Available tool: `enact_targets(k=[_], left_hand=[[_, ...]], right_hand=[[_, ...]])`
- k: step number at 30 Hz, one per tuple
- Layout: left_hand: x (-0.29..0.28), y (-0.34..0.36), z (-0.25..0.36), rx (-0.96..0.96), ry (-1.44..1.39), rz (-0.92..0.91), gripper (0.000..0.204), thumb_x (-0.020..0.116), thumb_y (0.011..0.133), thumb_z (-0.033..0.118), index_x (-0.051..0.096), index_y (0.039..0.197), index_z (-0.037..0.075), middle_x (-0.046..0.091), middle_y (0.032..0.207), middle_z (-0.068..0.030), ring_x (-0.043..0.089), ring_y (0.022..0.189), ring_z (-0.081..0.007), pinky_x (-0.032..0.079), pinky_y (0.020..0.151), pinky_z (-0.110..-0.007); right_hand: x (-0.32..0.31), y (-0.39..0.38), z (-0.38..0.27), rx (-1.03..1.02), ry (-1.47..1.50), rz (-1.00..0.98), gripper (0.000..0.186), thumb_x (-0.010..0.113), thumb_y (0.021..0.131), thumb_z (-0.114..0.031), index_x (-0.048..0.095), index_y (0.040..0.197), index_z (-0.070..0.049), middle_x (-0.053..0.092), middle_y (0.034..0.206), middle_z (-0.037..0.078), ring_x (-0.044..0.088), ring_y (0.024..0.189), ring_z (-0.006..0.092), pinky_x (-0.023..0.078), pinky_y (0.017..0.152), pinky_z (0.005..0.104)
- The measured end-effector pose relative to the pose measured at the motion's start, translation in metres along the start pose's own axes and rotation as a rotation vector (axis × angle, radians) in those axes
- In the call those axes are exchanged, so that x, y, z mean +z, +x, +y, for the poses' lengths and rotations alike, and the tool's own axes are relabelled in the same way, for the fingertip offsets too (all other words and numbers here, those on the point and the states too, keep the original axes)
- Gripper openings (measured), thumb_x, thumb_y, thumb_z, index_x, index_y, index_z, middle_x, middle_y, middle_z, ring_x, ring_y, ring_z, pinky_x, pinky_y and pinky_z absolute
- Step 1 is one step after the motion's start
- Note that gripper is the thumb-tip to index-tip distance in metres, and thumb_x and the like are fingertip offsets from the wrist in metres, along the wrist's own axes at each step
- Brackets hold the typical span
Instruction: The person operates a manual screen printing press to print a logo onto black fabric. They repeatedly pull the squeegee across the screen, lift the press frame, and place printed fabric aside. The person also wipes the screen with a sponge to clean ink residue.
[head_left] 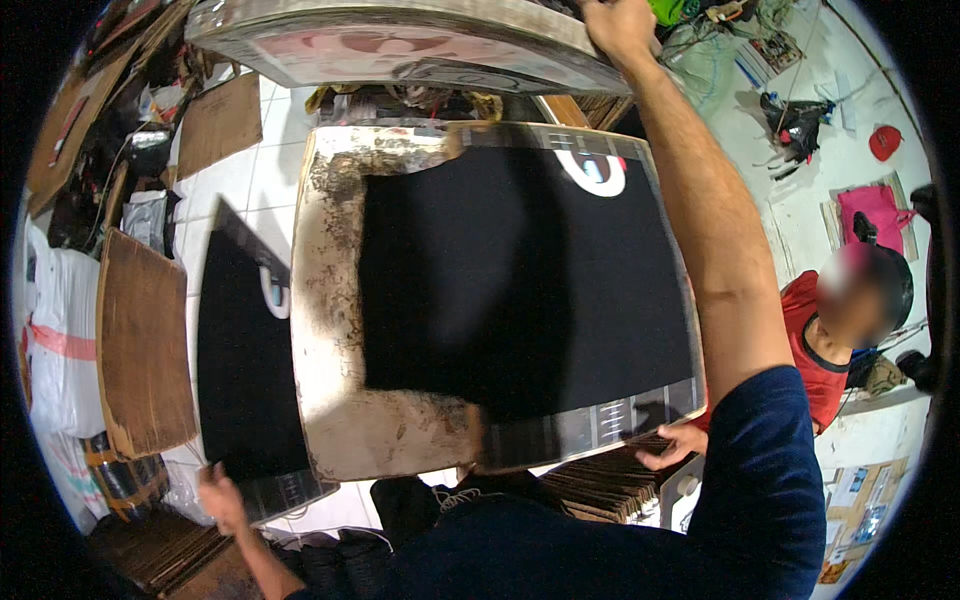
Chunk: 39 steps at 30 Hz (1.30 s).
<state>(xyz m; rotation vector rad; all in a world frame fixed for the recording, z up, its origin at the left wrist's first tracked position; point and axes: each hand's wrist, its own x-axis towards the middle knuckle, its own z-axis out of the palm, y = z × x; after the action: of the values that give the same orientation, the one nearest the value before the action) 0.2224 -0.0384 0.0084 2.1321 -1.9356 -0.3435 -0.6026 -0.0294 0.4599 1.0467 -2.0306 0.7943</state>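
My right hand (618, 28) grips the upper edge of a raised framed screen (400, 50) with a red-and-white underside. Below the screen lies a board (330, 420) with black fabric (500, 280) on it; a white curved print (600, 185) shows at the fabric's top right, partly under a clear ruled strip. My left hand (220, 495), slightly blurred, holds the lower left corner of a second board with black fabric (245, 370), which bears a similar white print and sits left of the middle board.
A person in red (808, 330) is at the right, with a hand (675, 445) by the middle board's lower edge. Plain wooden boards (145, 340), white wrapped bundles (60, 350) and stacked boards (160, 550) line the left. A pink bag (870, 210) lies at upper right.
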Motion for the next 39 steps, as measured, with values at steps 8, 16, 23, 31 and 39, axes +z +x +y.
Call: enact_targets(k=[8,16,23,31,39], left_hand=[[-0.398,-0.017,-0.087,0.007,-0.181,0.249,0.035,0.072,0.100,0.033,0.063,0.088,0.001,0.059,0.086,-0.0007,0.048,0.081,-0.0157,0.046,0.080,-0.032],[-0.535,-0.088,-0.132,-0.273,-0.757,0.343,0.044,0.066,0.101,0.038,0.063,0.116,-0.003,0.064,0.114,-0.0087,0.055,0.104,-0.0227,0.042,0.098,-0.037],[-0.256,-0.112,-0.083,-0.350,-1.121,0.110,0.057,0.070,0.098,0.040,0.066,0.124,-0.010,0.069,0.118,-0.0117,0.062,0.106,-0.0259,0.046,0.100,-0.040],[-0.042,-0.064,0.055,-0.115,-0.710,-0.262,0.051,0.070,0.101,0.034,0.044,0.063,0.012,0.041,0.067,0.0104,0.034,0.067,-0.0054,0.027,0.058,-0.028],[0.048,-0.085,0.156,0.127,-0.483,-0.478,0.044,0.091,0.081,0.029,0.057,0.084,0.002,0.059,0.078,-0.0017,0.052,0.071,-0.0127,0.045,0.064,-0.031]], right_hand=[[0.010,0.026,0.001,-0.045,0.048,0.003,0.046,0.082,0.079,-0.025,0.071,0.123,-0.017,0.074,0.112,0.019,0.068,0.108,0.0396,0.053,0.094,0.0490],[0.000,0.035,-0.014,0.000,0.089,-0.039,0.043,0.082,0.079,-0.020,0.071,0.120,-0.016,0.075,0.109,0.017,0.070,0.106,0.0382,0.054,0.091,0.0464],[-0.001,0.027,-0.012,-0.029,0.158,-0.038,0.045,0.080,0.079,-0.016,0.070,0.123,-0.016,0.074,0.110,0.016,0.069,0.107,0.0376,0.053,0.092,0.0451],[0.002,0.025,-0.007,-0.035,0.144,-0.046,0.037,0.080,0.080,-0.017,0.069,0.115,-0.011,0.073,0.105,0.019,0.069,0.102,0.0396,0.052,0.089,0.0456],[0.004,0.024,-0.001,0.002,0.084,-0.085,0.048,0.081,0.081,-0.027,0.069,0.126,-0.017,0.073,0.116,0.016,0.068,0.112,0.0367,0.052,0.095,0.0466]])
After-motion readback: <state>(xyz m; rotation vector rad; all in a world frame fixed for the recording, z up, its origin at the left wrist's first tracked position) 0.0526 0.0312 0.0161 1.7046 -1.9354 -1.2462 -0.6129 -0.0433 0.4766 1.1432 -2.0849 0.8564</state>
